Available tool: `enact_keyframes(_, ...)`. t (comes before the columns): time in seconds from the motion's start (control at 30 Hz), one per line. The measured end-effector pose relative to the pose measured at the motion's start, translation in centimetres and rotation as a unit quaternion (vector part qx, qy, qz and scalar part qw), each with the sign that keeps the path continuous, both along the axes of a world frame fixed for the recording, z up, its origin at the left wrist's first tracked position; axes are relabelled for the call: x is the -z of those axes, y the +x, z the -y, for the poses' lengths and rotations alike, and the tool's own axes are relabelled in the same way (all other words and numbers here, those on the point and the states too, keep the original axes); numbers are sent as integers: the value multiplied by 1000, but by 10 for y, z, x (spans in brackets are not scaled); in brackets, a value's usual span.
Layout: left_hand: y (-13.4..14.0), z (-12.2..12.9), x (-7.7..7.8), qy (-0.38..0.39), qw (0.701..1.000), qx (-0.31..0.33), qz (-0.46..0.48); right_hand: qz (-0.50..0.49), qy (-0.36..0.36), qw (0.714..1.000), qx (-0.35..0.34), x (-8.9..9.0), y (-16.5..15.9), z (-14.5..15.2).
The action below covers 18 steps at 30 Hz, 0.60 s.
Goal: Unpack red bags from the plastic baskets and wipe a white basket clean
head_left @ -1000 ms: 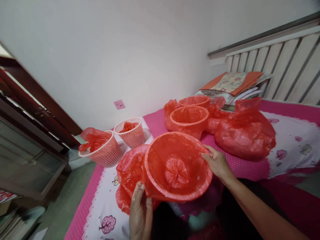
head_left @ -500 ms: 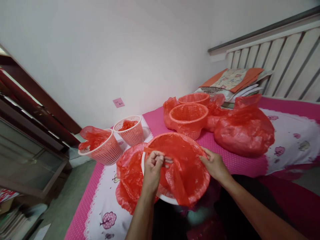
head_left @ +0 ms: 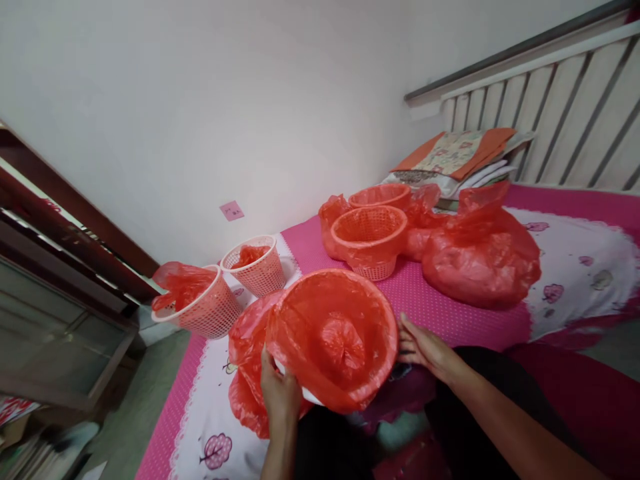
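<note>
A basket with a white rim point(head_left: 311, 397) tilts toward me near the bed's front edge. A thin red plastic bag point(head_left: 345, 340) lines it and folds over most of the rim, with its bottom bunched up in the middle. At the lower left, my left hand point(head_left: 281, 392) is closed on the bag's edge at the rim. My right hand point(head_left: 425, 348) is by the basket's right side, fingers apart, the fingertips at or touching its outer wall. Left of the basket, a loose red plastic bag point(head_left: 250, 383) lies crumpled on the bedspread.
Two pink mesh baskets point(head_left: 210, 313) with red bags inside stand at the left edge. Behind are orange-looking bag-lined baskets point(head_left: 373, 250) and a full red bag point(head_left: 483, 260). Folded cloths point(head_left: 455, 157) are stacked by the radiator point(head_left: 565, 113). The pink bedspread point(head_left: 450, 320) lies beneath.
The bag's left flap has gone from across the opening to over the left rim. My left hand moved down and left; my right hand came off the rim to the basket's outer side.
</note>
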<state>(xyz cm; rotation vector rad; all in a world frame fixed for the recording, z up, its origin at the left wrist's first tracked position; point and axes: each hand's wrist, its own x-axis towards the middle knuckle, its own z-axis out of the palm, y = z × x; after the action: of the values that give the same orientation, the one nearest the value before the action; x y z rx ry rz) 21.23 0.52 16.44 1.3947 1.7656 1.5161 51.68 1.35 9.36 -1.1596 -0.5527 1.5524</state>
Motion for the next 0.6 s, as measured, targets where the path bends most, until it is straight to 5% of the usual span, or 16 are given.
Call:
enact_keyframes(0.13,7,3,-4,10,1000,13,6,-127,39,990,-43,1,3,3)
enact_keyframes(0.3,8,2,-5,5,1000,-17,8,-116,44,992,-14,-5,9,8)
enact_keyframes(0.5,10,-7,-9,1,1000,-19,7,-102,0,963,-249,11,-42,49)
enact_keyframes(0.6,12,-8,-12,0,1000,-2,1,-209,14,953,-220,13,-69,60)
